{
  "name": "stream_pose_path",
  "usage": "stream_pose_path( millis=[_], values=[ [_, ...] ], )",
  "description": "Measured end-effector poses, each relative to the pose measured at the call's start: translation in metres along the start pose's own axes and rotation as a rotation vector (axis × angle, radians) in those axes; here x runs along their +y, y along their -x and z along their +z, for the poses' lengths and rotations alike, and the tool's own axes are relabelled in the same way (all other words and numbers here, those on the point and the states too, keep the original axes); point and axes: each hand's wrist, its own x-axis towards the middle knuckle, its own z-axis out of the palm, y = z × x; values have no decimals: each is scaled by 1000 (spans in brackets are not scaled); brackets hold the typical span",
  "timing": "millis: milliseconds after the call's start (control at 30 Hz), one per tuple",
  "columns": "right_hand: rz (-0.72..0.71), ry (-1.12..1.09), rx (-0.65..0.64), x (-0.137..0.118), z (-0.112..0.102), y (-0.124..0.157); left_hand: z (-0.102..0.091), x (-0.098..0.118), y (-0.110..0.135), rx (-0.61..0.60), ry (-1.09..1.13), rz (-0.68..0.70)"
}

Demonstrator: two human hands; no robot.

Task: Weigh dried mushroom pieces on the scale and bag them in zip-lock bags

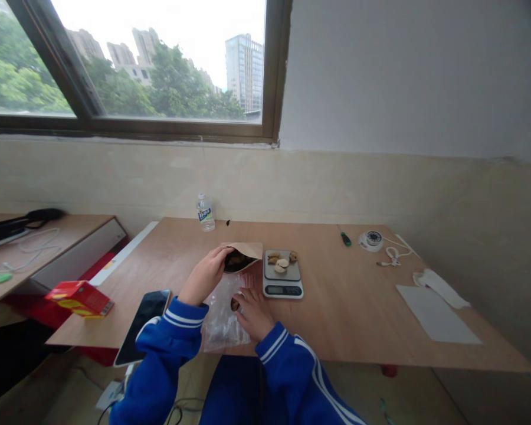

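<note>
My left hand (pixel 207 276) is closed on the rim of a brown paper bag (pixel 243 249), whose mouth gapes open and shows a dark inside. Between the fingers of my right hand (pixel 254 311) is a small dark brown piece that looks like a dried mushroom (pixel 235 304). That hand hovers over or rests on a clear plastic bag (pixel 223 324); which one I cannot tell. Just right of the paper bag stands a kitchen scale (pixel 284 290) with several beige and brown pieces (pixel 282 264), like dried mushrooms, on its plate. The scale's display is too small to read.
A black tablet (pixel 142 324) and a red box (pixel 80 299) lie at the left. By the wall stands a plastic bottle (pixel 205 212). Farther right are a green-handled screwdriver (pixel 346 238), a white camera (pixel 371 240) with its cable, and a white sheet (pixel 438 314).
</note>
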Motion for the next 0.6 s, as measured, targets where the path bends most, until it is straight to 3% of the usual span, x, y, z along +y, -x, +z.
stream_pose_path(
  millis=[133, 267, 433, 500, 600],
  values=[
    [24, 34, -51, 6, 7, -7, 4, 2, 10, 34, -8, 8],
    [43, -133, 97, 22, -8, 2, 4, 3, 14, 126, -82, 35],
    [310, -250, 510, 84, -44, 34, -2, -6, 10, 307, -183, -60],
    [389, -200, 594, 113, -54, 42, -4, -12, 7, 358, -150, -142],
    [388, -116, 619, 146, -59, 39, -6, -18, 2, 295, -19, -230]
  ],
)
